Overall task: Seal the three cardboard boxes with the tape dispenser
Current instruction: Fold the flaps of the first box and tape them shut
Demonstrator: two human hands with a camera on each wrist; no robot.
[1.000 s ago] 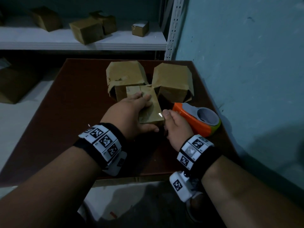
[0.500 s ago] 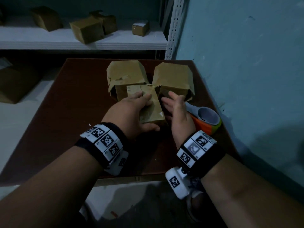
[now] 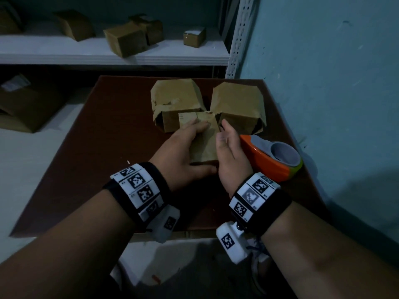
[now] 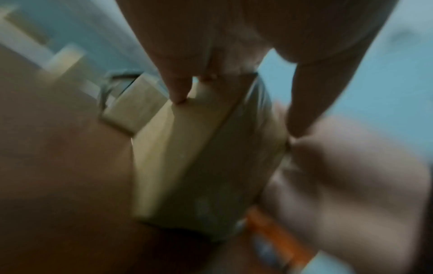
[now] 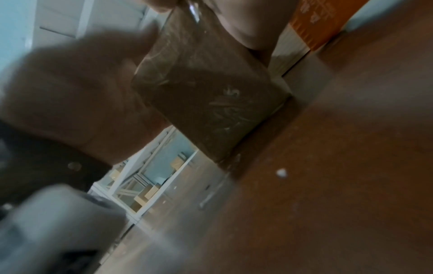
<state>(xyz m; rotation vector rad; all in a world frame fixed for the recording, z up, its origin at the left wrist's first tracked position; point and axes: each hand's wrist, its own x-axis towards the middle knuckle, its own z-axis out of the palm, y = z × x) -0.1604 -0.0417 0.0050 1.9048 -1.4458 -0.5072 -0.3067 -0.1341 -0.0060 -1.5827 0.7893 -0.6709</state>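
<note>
Near box: we see a small cardboard box (image 3: pixel 204 143) standing on the brown table (image 3: pixel 103 147), closest to us of the three, its top flaps folded shut
Left hand: our left hand (image 3: pixel 183 152) lies over the box's left side and top, fingers (image 3: pixel 198 126) reaching across the lid and the thumb (image 3: pixel 203 169) running along the near bottom edge; the fingers curl round the box, so we are holding it
Left wrist view: blurred, yet we can make out fingertips (image 4: pixel 178 96) pressing on the upper edge of the box (image 4: pixel 199 157), with the right hand (image 4: pixel 339 176) beside it
Right hand: our right hand (image 3: pixel 231 154) stands on edge against the box's right side, fingers fairly straight and pointing away from us, palm turned toward the cardboard; it grasps nothing, it only rests there
Box relative to the hands: the box sits between the two hands, touched on both flanks
Right wrist view: the glossy side of the box (image 5: pixel 206 89) fills the middle, the left hand (image 5: pixel 77 92) a blur on its far side
Tape dispenser: the orange and grey tape dispenser (image 3: pixel 274 156) lies on the table just to the right of our right hand, in no hand
Other two boxes: two larger boxes sit behind, one at the left (image 3: pixel 177 100) and one at the right (image 3: pixel 237 104), flaps hanging outward
Background: a white shelf (image 3: pixel 86 52) carries several more cartons; a blue wall (image 3: pixel 334 83) flanks the table
</note>
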